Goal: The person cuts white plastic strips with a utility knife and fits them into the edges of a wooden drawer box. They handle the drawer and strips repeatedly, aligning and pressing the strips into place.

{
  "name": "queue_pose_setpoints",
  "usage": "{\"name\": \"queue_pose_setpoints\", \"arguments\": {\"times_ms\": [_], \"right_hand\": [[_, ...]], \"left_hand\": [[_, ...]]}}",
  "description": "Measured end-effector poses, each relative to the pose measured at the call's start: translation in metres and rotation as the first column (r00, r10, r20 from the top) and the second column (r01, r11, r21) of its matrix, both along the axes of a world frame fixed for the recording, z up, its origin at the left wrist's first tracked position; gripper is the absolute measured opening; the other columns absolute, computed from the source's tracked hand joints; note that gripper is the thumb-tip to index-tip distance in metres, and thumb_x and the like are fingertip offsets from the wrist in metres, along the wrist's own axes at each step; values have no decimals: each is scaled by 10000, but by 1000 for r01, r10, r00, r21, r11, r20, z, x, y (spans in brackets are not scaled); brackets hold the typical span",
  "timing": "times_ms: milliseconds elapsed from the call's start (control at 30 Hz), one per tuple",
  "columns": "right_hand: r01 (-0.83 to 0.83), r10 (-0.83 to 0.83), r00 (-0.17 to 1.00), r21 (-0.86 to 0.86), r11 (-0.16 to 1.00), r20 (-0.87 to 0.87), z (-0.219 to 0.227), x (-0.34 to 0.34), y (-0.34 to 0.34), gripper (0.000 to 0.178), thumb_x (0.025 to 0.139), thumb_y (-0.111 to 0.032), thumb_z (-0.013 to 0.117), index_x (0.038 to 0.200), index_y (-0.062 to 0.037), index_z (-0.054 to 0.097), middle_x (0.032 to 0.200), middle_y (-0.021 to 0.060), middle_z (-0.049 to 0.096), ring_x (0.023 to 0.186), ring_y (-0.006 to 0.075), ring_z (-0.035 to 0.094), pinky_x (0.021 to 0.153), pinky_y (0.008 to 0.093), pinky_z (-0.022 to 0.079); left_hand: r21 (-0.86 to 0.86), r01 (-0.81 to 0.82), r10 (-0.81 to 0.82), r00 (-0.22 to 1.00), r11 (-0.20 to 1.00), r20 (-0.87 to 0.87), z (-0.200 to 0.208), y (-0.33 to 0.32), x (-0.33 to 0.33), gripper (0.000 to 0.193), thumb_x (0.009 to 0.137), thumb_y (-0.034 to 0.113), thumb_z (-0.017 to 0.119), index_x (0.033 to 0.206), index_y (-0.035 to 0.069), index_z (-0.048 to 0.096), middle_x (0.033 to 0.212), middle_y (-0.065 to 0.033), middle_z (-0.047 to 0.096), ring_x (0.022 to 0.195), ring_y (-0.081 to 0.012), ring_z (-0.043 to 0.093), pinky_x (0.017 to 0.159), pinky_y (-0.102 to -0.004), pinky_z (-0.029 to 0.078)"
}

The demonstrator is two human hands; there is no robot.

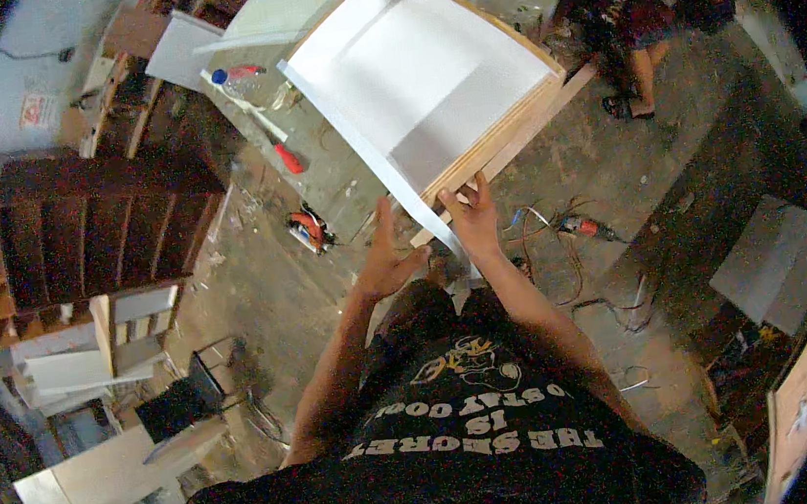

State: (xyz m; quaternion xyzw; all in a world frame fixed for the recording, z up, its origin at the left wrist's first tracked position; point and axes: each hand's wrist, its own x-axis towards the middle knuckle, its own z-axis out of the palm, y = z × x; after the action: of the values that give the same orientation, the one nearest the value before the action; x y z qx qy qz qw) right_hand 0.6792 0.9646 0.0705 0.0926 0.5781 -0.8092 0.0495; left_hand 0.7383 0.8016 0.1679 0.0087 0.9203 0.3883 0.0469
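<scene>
A shallow wooden drawer-like box (506,108) with a white inside and bare plywood edges rests on the worktable in front of me. A long white edging strip (366,157) runs along its left side, and its loose end hangs past the near corner toward my body. My left hand (390,263) is open beside that hanging end, fingers and thumb spread. At the near corner my right hand (472,220) has its fingers stretched up against the box's plywood edge, the thumb close to the strip. Whether the thumb touches the strip is hard to see.
On the table's left lie a red-handled tool (287,158) and a clear bottle with a blue cap (220,76). An orange power tool (308,231) sits below them. A red corded tool (588,227) and cables lie on the floor, right. Another person (643,50) is at far right; a dark shelf (106,224) stands left.
</scene>
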Motion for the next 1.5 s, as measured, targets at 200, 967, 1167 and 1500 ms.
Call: {"name": "queue_pose_setpoints", "arguments": {"times_ms": [200,967,1167,1500], "right_hand": [[-56,57,998,-74,996,-2,11,0,15,1035,869,-337,793,1559,39,121,1337,245,571,1182,284,605,977,366,518],[-186,214,976,-382,905,34,-1,-7,31,1050,888,-97,758,1593,-74,-19,1367,192,559,1203,272,598,1015,374,502],[-139,181,979,-336,931,95,-6,-8,31,957,911,-124,733,1588,-58,60,1313,172,574,1208,261,572,1031,388,465],[76,379,704,594,801,-601,69,-25,69,639,852,7,569,1463,-1,382,1220,207,627,1129,371,598,1080,487,388]], "left_hand": [[-213,-56,-2,965,975,-263,35,2,-30,659,916,229,678,1466,-29,423,1542,-257,376,1436,-396,355,1182,-443,282],[-635,178,-271,961,752,-51,57,73,-16,768,884,318,673,1513,15,351,1363,-230,576,1329,-338,500,1175,-539,243],[-145,283,-272,958,948,89,63,82,30,581,882,195,686,1409,39,499,1022,-107,716,1027,-300,640,1067,-451,393],[147,-235,233,972,961,31,-33,44,20,558,890,164,708,1376,47,462,1088,-162,661,941,-277,665,795,-375,548]]}}
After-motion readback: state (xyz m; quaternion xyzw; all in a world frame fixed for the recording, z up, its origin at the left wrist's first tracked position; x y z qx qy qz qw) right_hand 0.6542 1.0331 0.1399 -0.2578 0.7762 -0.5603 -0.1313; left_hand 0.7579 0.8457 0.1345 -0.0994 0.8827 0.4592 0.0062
